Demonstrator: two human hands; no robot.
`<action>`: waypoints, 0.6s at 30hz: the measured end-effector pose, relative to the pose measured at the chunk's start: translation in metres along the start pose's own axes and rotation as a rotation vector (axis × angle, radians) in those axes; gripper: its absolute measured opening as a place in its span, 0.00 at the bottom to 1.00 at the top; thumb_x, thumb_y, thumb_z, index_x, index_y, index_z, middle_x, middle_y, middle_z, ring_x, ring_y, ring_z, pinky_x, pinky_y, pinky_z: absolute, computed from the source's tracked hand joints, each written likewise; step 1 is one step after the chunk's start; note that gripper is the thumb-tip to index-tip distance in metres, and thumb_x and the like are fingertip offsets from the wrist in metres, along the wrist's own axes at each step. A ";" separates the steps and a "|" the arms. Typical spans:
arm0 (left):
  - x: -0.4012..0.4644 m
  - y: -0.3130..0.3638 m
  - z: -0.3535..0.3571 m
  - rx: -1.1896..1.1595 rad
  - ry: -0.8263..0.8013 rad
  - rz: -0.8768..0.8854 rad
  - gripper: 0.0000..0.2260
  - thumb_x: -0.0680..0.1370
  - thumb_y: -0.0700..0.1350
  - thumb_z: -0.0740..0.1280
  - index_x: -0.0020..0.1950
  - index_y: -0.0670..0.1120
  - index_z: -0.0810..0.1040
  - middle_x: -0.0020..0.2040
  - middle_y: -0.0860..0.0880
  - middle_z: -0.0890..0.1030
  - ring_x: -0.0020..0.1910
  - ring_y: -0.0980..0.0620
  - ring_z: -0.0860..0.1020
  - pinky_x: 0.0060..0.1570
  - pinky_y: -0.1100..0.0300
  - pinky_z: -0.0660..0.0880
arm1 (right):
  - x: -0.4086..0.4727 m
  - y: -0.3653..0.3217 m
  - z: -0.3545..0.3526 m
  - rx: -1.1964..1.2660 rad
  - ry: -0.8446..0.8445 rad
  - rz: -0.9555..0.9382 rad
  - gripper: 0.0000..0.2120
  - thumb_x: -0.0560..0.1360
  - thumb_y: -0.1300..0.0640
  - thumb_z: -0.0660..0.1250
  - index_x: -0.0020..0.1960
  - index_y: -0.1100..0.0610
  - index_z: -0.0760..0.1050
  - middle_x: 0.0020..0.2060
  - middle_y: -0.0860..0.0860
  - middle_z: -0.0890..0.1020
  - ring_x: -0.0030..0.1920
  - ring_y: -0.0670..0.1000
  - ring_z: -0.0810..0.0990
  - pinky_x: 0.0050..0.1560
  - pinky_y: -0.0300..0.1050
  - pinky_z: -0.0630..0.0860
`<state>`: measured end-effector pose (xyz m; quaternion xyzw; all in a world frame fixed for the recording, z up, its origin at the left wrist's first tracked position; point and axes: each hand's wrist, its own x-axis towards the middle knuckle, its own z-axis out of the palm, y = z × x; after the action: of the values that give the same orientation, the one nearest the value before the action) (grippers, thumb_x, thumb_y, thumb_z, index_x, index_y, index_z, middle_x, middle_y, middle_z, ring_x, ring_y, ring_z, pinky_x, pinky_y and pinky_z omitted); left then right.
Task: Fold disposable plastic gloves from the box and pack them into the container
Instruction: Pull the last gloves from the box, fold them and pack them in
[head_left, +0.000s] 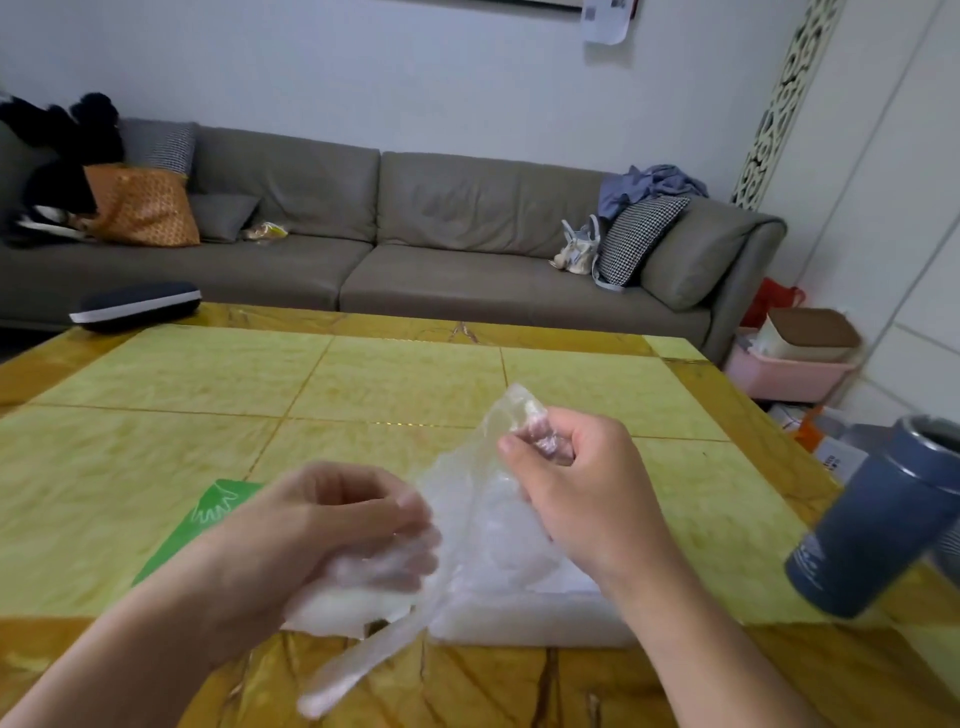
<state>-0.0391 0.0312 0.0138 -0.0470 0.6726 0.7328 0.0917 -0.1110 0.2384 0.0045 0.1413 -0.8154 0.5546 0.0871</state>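
Obs., from beside the table: grey leather sofa (415, 234) along the far wall, then the tiled table (363, 384), glossy yellow-green squares inside an amber marbled border. On its right edge stands a matte blue-grey insulated tumbler (878, 525) with a steel rim; it appears tilted, possibly lens distortion. At the near edge sits a shallow translucent white container (524, 618), rectangular and partly behind the film. A flat green glove box (208, 514) printed with a white hand outline lies left of it, mostly hidden by the left forearm. Both hands work one clear plastic glove (467, 509), thin, crinkled and cloudy where it bunches, held just above the container. The right hand (582, 483) is closed in a loose fist, pinching a bunched end between thumb and forefinger, a tuft standing above the knuckles. The left hand (332, 525) is curled around the lower part, fingers blurred; a long glove finger (358, 665) hangs free over the table's front border. Risks, as I judge them: the slick film may slip the pinch or spring back unfolded; the dangling finger may stay outside the fold; the right elbow could knock the tumbler.
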 end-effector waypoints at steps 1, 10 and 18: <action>0.002 -0.002 -0.004 -0.014 0.029 0.005 0.10 0.76 0.42 0.72 0.47 0.34 0.84 0.47 0.34 0.85 0.42 0.42 0.86 0.38 0.56 0.83 | 0.001 0.001 -0.005 0.008 0.025 0.005 0.10 0.78 0.53 0.74 0.41 0.55 0.81 0.30 0.54 0.82 0.26 0.46 0.71 0.29 0.43 0.68; 0.016 -0.005 -0.011 -0.045 0.373 0.089 0.12 0.75 0.46 0.73 0.50 0.37 0.86 0.39 0.43 0.83 0.32 0.50 0.79 0.35 0.57 0.80 | 0.010 0.014 -0.041 0.042 0.092 0.101 0.12 0.81 0.55 0.70 0.39 0.56 0.81 0.24 0.50 0.77 0.25 0.49 0.73 0.28 0.43 0.71; -0.005 0.037 0.044 0.454 0.647 0.624 0.03 0.79 0.48 0.69 0.50 0.55 0.82 0.45 0.58 0.83 0.44 0.56 0.81 0.47 0.57 0.79 | 0.010 0.035 -0.045 0.064 0.256 0.250 0.10 0.80 0.54 0.69 0.41 0.55 0.81 0.23 0.49 0.77 0.25 0.49 0.73 0.29 0.45 0.70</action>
<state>-0.0396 0.0719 0.0548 -0.0471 0.7912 0.5082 -0.3369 -0.1321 0.2907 -0.0068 -0.0304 -0.7908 0.6002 0.1162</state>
